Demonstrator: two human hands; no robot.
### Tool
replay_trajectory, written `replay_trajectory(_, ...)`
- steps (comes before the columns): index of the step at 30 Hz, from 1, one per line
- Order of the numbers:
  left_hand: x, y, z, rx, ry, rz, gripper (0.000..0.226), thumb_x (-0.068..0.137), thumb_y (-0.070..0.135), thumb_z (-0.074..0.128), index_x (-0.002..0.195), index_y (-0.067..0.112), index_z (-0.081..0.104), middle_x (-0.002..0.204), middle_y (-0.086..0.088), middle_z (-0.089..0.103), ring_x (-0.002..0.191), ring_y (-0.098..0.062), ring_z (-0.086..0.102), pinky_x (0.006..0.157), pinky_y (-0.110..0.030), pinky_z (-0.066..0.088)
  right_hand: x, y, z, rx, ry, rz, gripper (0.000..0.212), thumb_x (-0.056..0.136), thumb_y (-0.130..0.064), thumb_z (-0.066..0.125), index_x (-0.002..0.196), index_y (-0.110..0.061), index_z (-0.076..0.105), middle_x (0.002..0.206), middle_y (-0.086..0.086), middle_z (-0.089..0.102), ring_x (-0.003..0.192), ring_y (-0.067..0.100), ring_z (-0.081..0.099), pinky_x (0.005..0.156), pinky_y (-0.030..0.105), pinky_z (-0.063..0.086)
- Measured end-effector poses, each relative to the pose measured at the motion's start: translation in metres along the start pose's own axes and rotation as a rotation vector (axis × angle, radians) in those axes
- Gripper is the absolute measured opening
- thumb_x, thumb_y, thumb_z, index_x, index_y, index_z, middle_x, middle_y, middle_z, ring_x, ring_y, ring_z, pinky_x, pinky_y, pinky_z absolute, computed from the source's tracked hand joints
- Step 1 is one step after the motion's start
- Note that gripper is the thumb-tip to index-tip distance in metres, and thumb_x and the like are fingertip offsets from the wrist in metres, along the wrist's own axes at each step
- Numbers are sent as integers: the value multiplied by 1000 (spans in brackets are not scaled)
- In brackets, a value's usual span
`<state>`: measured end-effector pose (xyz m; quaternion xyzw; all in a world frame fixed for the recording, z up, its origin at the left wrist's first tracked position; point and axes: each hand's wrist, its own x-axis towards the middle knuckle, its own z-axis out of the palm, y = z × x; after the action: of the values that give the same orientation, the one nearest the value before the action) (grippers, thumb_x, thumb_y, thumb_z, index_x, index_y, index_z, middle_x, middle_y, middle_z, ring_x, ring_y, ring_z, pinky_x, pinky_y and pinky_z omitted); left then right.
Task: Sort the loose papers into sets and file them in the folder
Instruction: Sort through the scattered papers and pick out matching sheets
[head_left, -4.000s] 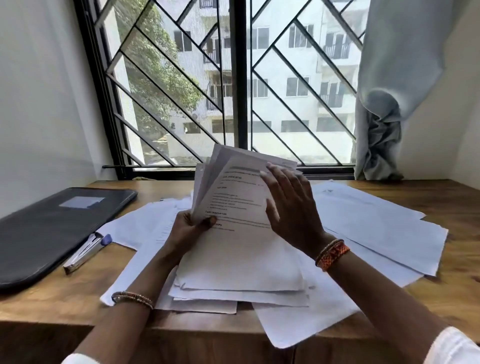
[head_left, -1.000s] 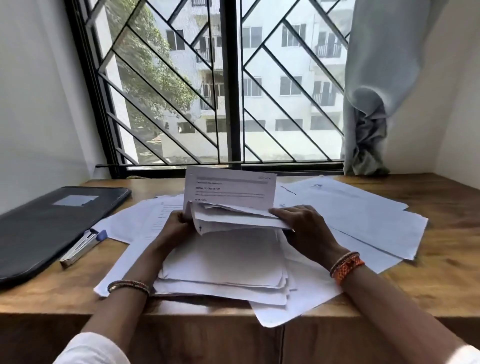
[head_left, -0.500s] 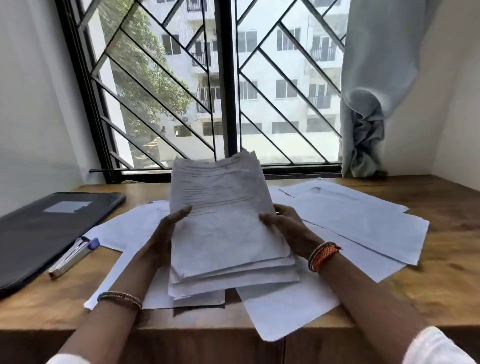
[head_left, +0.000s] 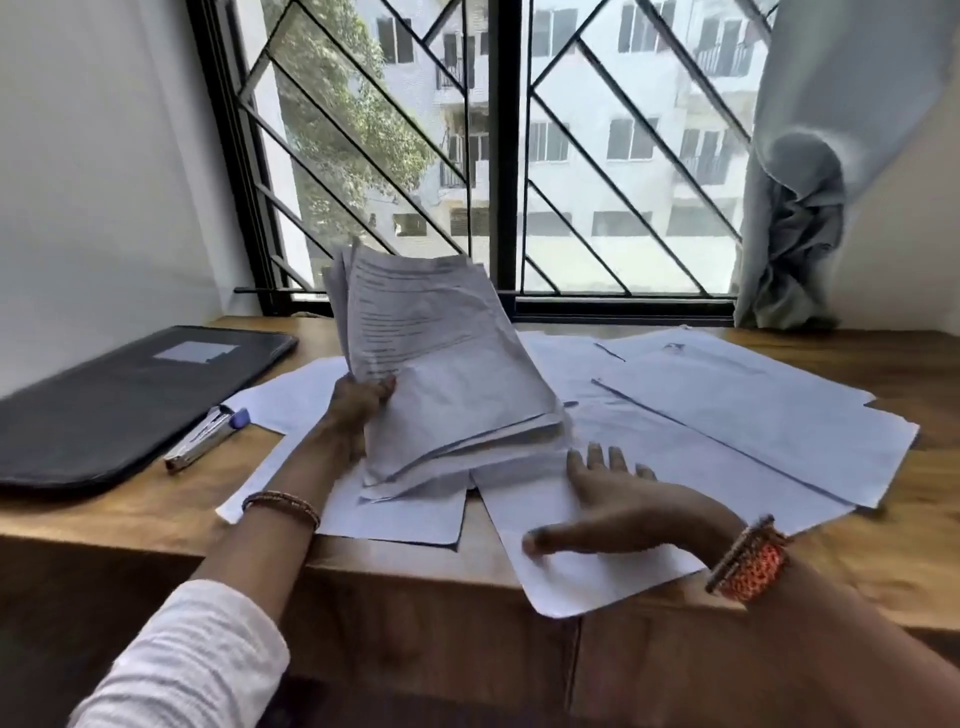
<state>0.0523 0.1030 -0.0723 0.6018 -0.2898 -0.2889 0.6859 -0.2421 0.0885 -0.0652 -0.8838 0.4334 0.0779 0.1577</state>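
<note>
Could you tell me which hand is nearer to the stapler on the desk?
The left hand, gripping the paper stack just right of the stapler; the right hand lies much farther right.

A home study corner, it seems. A wooden desk (head_left: 130, 512) stands against a barred window (head_left: 498, 156) with a curtain (head_left: 810, 156) at right. Apartment blocks show outside.

stack's (head_left: 447, 374) print blurred, folder (head_left: 119, 395) cut off left

The brown wooden counter (head_left: 130, 512) carries a closed black rectangular folder (head_left: 124, 395), a silver-and-blue stapler (head_left: 205, 437) just beside it, and loose white paper sheets (head_left: 727, 426) overlapping across the middle.
</note>
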Motion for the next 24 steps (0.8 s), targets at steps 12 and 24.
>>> replay_trajectory(12, -22, 5, 15, 173, -16, 111, 35, 93, 4, 55, 128, -1, 52, 107, -7, 55, 91, -21, 56, 77, -30, 47, -63, 3, 33, -163, 68, -246, 73, 100, -37, 44, 153, -22, -3, 160, 1, -10, 147, 12, -8, 118, 31, 2)
replay_trajectory(24, 3, 12, 17, 213, -144, 67, 31, 89, 6, 62, 118, -5, 58, 99, -15, 64, 78, -24, 59, 68, -24, 51, -44, 25, -135, 990, 471, -519, 15, 94, -4, 51, 92, 0, 65, 65, 5, 67, 54, 12, 63, 53, 24, 55)
